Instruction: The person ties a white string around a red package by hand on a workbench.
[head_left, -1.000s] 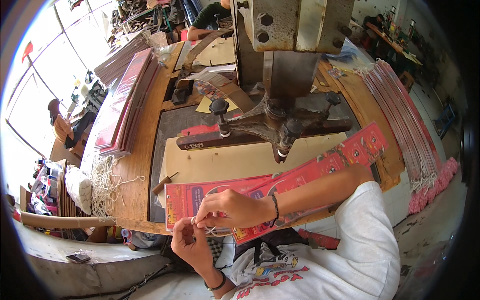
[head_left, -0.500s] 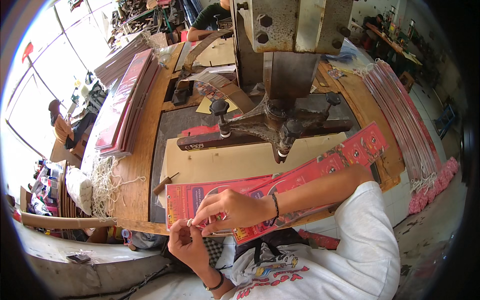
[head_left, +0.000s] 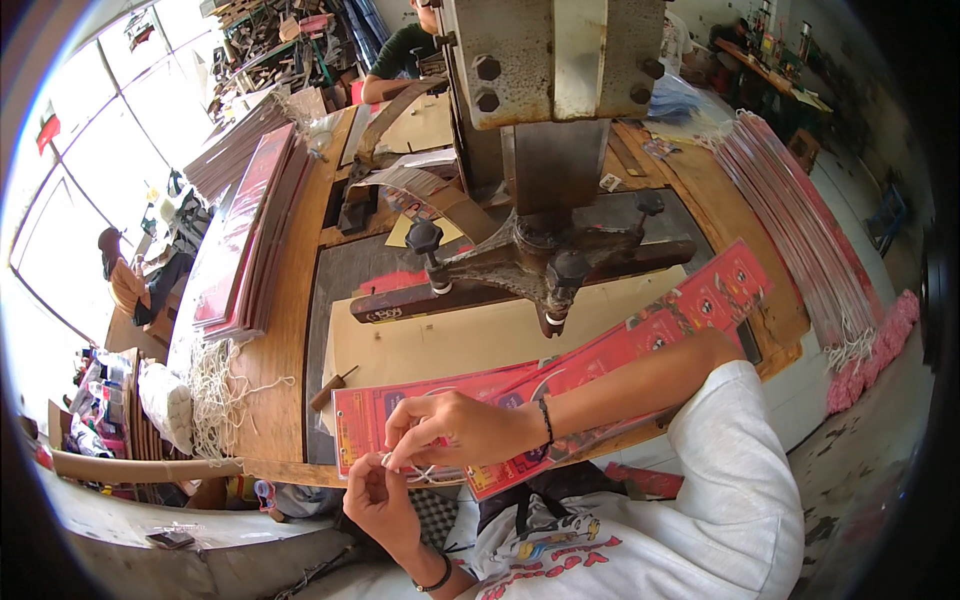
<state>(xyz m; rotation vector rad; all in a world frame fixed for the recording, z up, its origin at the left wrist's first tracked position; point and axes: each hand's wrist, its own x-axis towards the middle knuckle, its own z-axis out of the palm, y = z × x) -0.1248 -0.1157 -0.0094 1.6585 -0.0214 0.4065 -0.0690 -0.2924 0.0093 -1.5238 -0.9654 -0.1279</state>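
Observation:
Over the table's near edge, my left hand (head_left: 380, 506) and my right hand (head_left: 462, 430) meet with their fingertips pinched on a thin white cord (head_left: 429, 471). Part of the cord is hidden by the fingers; a loose end shows beneath my right palm. A red printed plastic-covered strip (head_left: 360, 415) lies under my right hand. Across it, slanting up to the right, runs a second red strip (head_left: 655, 335), with my right forearm over its lower part. A wooden-handled awl (head_left: 327, 391) rests just left of the strips, its metal point toward the upper right.
A heavy metal press head (head_left: 545, 245) stands over a tan board (head_left: 420, 345). Stacked red strips (head_left: 245, 230) and a tangle of white cords (head_left: 220, 385) are at left. More corded strips (head_left: 795, 225) lie at right. Another person's arm (head_left: 390, 88) rests beyond the press.
My view has shifted slightly. My fingertips have drawn closer together on the cord, and the loop that showed above my left fingers is now mostly covered. The strips and awl have stayed put.

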